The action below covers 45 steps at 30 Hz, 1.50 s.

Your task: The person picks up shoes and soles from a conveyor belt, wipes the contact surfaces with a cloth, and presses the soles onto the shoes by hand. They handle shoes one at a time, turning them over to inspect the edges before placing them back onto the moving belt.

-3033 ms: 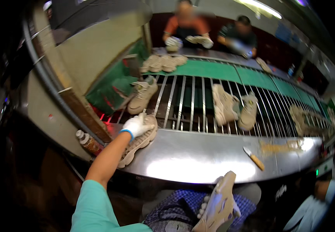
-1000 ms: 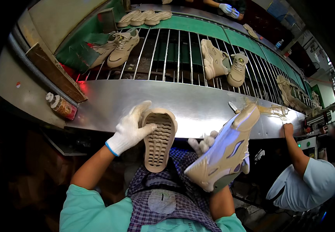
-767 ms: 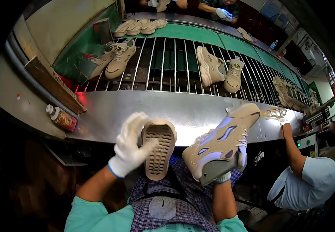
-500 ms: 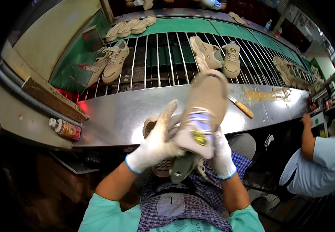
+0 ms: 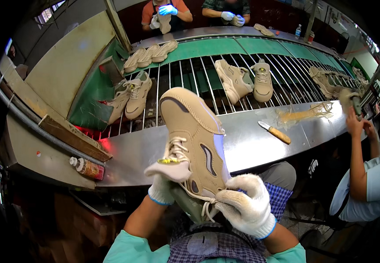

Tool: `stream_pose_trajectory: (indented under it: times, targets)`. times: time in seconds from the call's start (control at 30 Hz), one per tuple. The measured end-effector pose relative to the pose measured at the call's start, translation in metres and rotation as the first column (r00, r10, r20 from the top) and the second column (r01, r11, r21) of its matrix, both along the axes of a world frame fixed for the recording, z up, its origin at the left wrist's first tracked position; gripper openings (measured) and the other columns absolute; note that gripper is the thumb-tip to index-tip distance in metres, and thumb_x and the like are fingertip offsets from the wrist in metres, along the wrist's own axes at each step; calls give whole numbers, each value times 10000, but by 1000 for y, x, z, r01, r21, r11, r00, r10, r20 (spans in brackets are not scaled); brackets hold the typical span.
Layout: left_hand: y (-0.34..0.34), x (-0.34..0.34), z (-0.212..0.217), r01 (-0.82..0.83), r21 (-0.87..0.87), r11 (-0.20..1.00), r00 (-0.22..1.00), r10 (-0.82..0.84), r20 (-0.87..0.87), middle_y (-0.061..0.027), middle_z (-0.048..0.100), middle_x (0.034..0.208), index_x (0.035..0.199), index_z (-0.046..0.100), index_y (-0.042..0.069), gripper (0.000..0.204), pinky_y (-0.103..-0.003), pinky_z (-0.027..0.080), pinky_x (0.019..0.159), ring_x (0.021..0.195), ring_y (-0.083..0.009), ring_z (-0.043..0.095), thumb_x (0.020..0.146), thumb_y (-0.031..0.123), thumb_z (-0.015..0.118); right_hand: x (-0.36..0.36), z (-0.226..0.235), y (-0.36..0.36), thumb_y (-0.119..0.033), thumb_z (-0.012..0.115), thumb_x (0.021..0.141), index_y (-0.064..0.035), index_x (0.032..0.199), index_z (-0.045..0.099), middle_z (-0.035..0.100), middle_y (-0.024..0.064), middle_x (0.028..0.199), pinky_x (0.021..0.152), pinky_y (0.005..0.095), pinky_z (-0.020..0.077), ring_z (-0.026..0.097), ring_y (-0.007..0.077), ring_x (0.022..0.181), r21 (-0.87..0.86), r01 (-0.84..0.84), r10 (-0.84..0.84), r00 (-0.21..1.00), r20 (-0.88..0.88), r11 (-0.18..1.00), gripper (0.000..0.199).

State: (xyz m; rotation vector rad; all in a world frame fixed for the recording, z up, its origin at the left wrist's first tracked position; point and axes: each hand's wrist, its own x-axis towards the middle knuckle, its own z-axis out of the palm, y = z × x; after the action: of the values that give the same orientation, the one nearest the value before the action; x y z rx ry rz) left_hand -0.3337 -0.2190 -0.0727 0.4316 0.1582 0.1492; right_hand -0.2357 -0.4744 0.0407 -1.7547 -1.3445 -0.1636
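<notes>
A beige lace-up sneaker [image 5: 194, 140] with a white side panel stands up in front of me, toe pointing away and its opening toward me. My left hand [image 5: 160, 195], in a white glove, grips it from the left under the tongue and is partly hidden by it. My right hand [image 5: 247, 209], also gloved, clasps the heel end and the loose laces. A dark form shows in the shoe's opening between my hands. The loose sole I held earlier is out of sight behind the sneaker.
A steel worktop [image 5: 251, 140] lies ahead with a wooden-handled knife [image 5: 275, 133] and glue smears. Beyond it, the rod conveyor [image 5: 190, 74] carries sneaker pairs [image 5: 242, 79]. A bottle [image 5: 87, 168] lies at the left. A co-worker [image 5: 361, 175] sits at my right; others stand across.
My left hand brought a loose sole from the worktop to my lap. Both hands then came together on the sneaker, which swung from lying sideways to toe-away upright, covering the sole.
</notes>
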Motion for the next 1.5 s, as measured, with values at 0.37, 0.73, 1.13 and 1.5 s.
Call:
stream_pose_trajectory:
  times: [0.37,0.73,1.13,1.5]
  targets:
    - [-23,1,77,185,35,982,973,-178,-145,-174,418,1675,1686,300,105,577,-512,473,1207,1482,-327,497,1184,387,327,29,7,-44,-106,719,877,5,1192,716,745,155,1114,882,392,604,748,281,966,-398,-395,76,782,-618,828,333]
    - [-31,5,70,221,963,151,945,-276,-173,-275,565,1486,1540,516,2,860,-455,537,1098,1270,-417,644,875,436,849,-17,-201,-71,-712,508,1049,-62,1547,514,625,148,1474,1084,477,547,622,297,1312,493,409,603,-198,-773,767,820]
    - [24,36,-14,122,843,525,979,77,-189,-145,669,1400,1463,572,-32,476,-359,528,1115,1257,-219,658,998,33,649,-11,-223,-73,-704,506,1052,-111,1530,553,633,133,1485,1089,526,547,644,325,1284,171,131,210,-407,-889,977,763]
    - [1,4,9,-174,985,4,984,24,174,-194,673,1386,1392,652,-13,505,-416,534,1123,1273,-314,673,900,-109,593,-18,-219,-31,-603,568,1068,-41,1563,475,628,177,1462,1069,468,585,669,301,1270,352,55,338,-448,-828,934,754]
